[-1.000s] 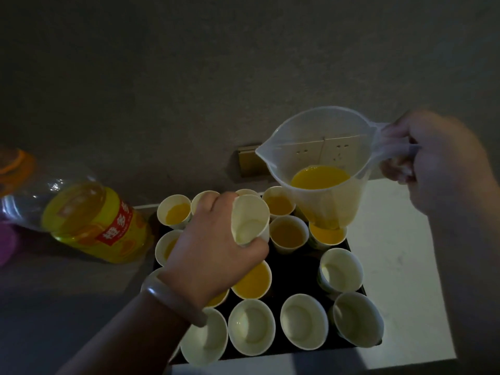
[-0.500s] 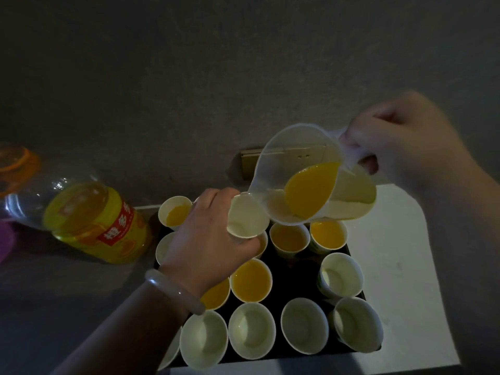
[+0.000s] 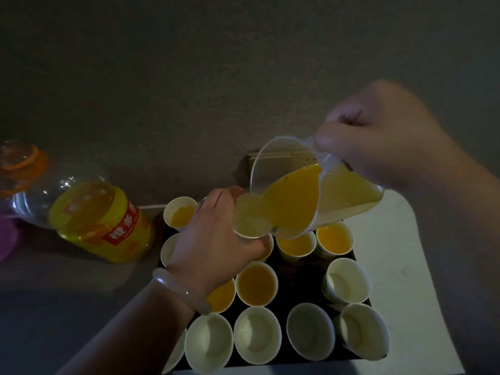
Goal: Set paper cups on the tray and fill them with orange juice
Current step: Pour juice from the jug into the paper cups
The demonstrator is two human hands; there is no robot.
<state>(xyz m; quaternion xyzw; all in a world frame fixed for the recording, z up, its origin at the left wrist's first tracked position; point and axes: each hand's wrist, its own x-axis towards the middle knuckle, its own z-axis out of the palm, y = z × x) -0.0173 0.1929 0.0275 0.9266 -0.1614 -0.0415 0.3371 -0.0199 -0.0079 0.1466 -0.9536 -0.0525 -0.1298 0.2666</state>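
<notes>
A black tray (image 3: 303, 290) holds several white paper cups; those at the back and middle, like one cup (image 3: 256, 283), have orange juice in them, while the front row, like one empty cup (image 3: 257, 335), is empty. My left hand (image 3: 211, 242) grips a paper cup (image 3: 250, 219) lifted above the tray. My right hand (image 3: 378, 136) holds the handle of a clear plastic jug (image 3: 295, 201), tilted steeply so its spout rests over the held cup. Juice inside the jug reaches toward the spout.
A large orange juice bottle (image 3: 92, 217) with a red and yellow label lies tilted on the dark surface to the left. A wall with a gold socket plate (image 3: 273, 155) rises just behind the tray. A white tabletop (image 3: 400, 266) lies under and right of the tray.
My right hand has tipped the jug from upright to steeply tilted and brought its spout down over the cup held by my left hand. The juice has run toward the spout.
</notes>
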